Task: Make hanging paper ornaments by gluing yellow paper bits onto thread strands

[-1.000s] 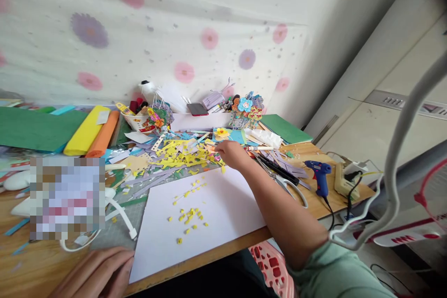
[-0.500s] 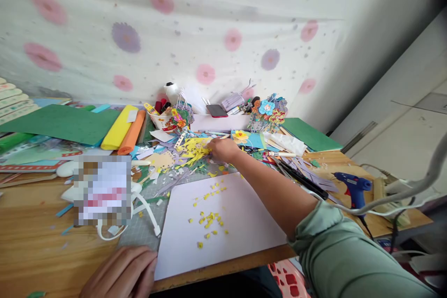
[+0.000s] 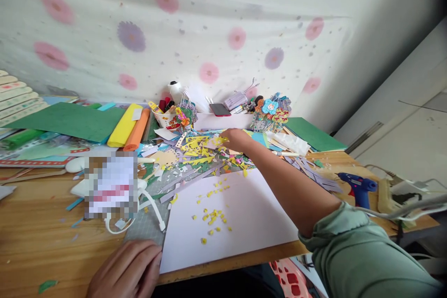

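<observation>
My right hand (image 3: 235, 139) reaches across to the scrap pile at the back, its fingers bent down and closed on yellow paper scraps (image 3: 197, 146). The fingertips are mostly hidden behind the hand. My left hand (image 3: 127, 267) rests at the desk's front edge with fingers curled together, beside the left edge of a white sheet (image 3: 258, 223). I see nothing in it, though its underside is hidden. Small yellow paper bits (image 3: 213, 216) are scattered over the sheet, and a yellow scrap (image 3: 174, 199) touches its left edge.
A white device with a blurred face (image 3: 111, 188) and a white cable lies left. Yellow (image 3: 125, 125) and orange rolls (image 3: 137, 130) lie behind. A blue glue gun (image 3: 359, 186) stands right. A phone (image 3: 220, 110) and flower ornaments (image 3: 270, 111) are at the back.
My right hand has moved a little to the right over the pile, and the yellow scraps near it have shifted. A yellow scrap now shows at the sheet's left edge. My left hand stays put.
</observation>
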Tool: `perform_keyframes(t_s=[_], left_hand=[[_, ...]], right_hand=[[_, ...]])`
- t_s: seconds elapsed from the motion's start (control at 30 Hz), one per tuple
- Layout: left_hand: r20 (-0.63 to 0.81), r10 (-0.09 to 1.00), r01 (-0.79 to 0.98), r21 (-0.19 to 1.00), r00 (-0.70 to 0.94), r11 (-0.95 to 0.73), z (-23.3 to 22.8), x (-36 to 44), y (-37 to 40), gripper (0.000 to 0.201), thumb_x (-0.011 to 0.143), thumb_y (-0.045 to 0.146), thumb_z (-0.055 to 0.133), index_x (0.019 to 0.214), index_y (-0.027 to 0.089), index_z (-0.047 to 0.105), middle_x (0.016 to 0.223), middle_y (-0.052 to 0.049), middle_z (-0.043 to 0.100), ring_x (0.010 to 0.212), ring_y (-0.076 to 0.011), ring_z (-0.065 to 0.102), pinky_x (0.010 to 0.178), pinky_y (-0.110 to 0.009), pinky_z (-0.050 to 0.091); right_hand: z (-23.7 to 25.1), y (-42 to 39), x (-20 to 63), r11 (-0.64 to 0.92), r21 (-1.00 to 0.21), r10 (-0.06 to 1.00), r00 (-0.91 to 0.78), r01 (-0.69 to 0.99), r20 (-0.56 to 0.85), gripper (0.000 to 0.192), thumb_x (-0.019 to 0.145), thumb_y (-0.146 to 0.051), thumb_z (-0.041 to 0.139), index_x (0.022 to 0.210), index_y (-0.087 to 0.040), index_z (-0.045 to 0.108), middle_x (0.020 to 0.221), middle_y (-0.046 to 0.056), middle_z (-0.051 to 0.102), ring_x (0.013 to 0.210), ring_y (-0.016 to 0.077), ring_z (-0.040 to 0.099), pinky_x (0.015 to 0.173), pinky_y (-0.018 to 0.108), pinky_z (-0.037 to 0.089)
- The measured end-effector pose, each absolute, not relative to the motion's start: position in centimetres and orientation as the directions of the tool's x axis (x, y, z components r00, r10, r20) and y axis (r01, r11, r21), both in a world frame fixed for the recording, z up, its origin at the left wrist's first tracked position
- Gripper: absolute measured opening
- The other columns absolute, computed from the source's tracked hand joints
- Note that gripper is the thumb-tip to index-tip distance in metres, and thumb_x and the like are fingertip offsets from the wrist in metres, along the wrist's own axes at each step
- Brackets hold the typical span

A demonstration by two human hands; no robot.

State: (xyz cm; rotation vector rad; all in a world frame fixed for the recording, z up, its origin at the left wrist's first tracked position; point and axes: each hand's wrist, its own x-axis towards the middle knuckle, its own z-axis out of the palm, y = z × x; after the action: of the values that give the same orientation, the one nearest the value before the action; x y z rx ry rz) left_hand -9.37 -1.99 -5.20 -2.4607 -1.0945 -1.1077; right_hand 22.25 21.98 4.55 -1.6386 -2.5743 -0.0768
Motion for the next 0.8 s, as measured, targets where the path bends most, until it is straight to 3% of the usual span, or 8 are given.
perform_keyframes(t_s=[0.1,0.23,0.33,0.5,0.63,0.8], left_hand=[[0.722,0.569,0.725,0.136,0.394,-0.675,-4.7,-9.2,-2.2,0.011,0.088,0.019,0.057,0.096,0.020,0.065,0.085,-0.004,0.070,0.078,-0.0153,0.067,0.077,-0.025,0.050],[0.749,0.618,0.777,0.236,0.237,-0.584,-4.1,-9.5,-2.5,0.017,0.089,0.023,0.056,0.104,0.019,0.061,0.094,-0.006,0.067,0.086,-0.0184,0.066,0.080,-0.028,0.052],[0.753,0.627,0.801,0.246,0.197,-0.546,-3.7,-10.1,-2.6,0.018,0.088,0.024,0.057,0.105,0.020,0.061,0.095,-0.006,0.065,0.085,-0.0194,0.066,0.079,-0.030,0.052],[0.760,0.630,0.861,0.205,0.160,-0.466,-3.4,-11.9,-2.7,0.016,0.086,0.022,0.059,0.102,0.023,0.063,0.094,-0.005,0.066,0.085,-0.0227,0.066,0.081,-0.036,0.052],[0.771,0.632,0.925,0.183,0.075,-0.332,-3.2,-13.4,-2.6,0.016,0.086,0.027,0.060,0.102,0.022,0.063,0.092,-0.006,0.066,0.085,-0.0255,0.066,0.082,-0.040,0.052],[0.776,0.630,0.954,0.170,0.024,-0.247,-2.7,-14.4,-2.4,0.022,0.087,0.028,0.060,0.106,0.019,0.060,0.094,-0.007,0.064,0.081,-0.0220,0.063,0.077,-0.036,0.053]], right_hand=[[4.6,20.1,22.1,0.535,-0.031,0.843,-0.530,0.845,0.088,0.051,0.079,-0.029,0.073,0.129,-0.021,0.062,0.134,0.015,0.057,0.120,0.0306,0.054,0.098,0.039,0.042],[4.1,17.1,19.6,0.715,-0.077,0.698,-0.716,0.695,0.029,0.019,0.087,-0.025,0.065,0.102,-0.026,0.076,0.129,0.007,0.060,0.117,0.0212,0.054,0.102,0.033,0.038],[3.2,15.9,17.3,0.786,-0.095,0.611,-0.791,0.611,-0.029,0.013,0.085,-0.023,0.067,0.090,-0.028,0.078,0.122,0.004,0.063,0.115,0.0214,0.053,0.099,0.032,0.039],[2.1,16.5,16.1,0.752,-0.079,0.654,-0.756,0.654,-0.028,0.021,0.084,-0.021,0.067,0.102,-0.024,0.076,0.121,0.009,0.063,0.115,0.0290,0.051,0.095,0.038,0.040],[2.0,17.1,16.4,0.711,-0.074,0.700,-0.714,0.699,-0.009,0.023,0.086,-0.020,0.064,0.107,-0.019,0.073,0.114,0.012,0.065,0.110,0.0265,0.055,0.096,0.036,0.041],[2.4,15.6,16.3,0.714,-0.063,0.700,-0.714,0.697,0.029,0.026,0.084,-0.023,0.069,0.110,-0.021,0.072,0.119,0.012,0.064,0.113,0.0286,0.056,0.097,0.040,0.041]])
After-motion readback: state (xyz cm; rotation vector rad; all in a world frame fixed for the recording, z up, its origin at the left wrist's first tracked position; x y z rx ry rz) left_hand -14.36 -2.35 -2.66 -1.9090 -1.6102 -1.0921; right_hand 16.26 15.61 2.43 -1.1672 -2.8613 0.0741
